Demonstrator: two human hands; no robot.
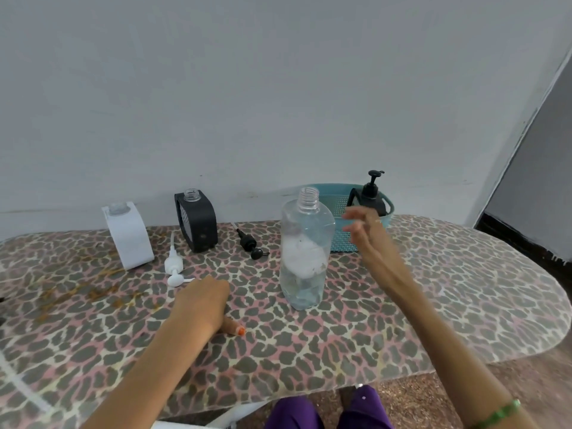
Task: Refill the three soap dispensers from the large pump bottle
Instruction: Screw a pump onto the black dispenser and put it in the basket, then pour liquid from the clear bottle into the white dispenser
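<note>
Two hands are in view above a table (433,305) covered in leopard-print cloth; neither grasps anything. The large clear bottle (305,252) stands upright near the table centre, between the two hands and apart from both. Its threaded neck is uncapped, its walls are transparent, and a whitish mass shows inside at mid-height with clear liquid below.

The right hand (365,227) is raised just right of the bottle's shoulder, fingers spread and relaxed; motion blur makes the exact finger pose uncertain. The left hand (201,301) rests knuckles-up on the cloth, left of the bottle base, fingers curled under and holding nothing visible, with an orange-painted thumbnail showing.

Behind the right hand, a teal basket (337,202) sits at the wall edge, containing a black dispenser (371,196) with its pump fitted. A second black dispenser (196,222) and a white dispenser (128,236) stand upright near the back edge at left, both with open necks. A black pump head (252,244) lies on the cloth between the black dispenser and the bottle. A white pump head (175,267) lies just beyond the left hand.

Open cloth extends to the right of the bottle up to the rounded table end, and along the near edge.
</note>
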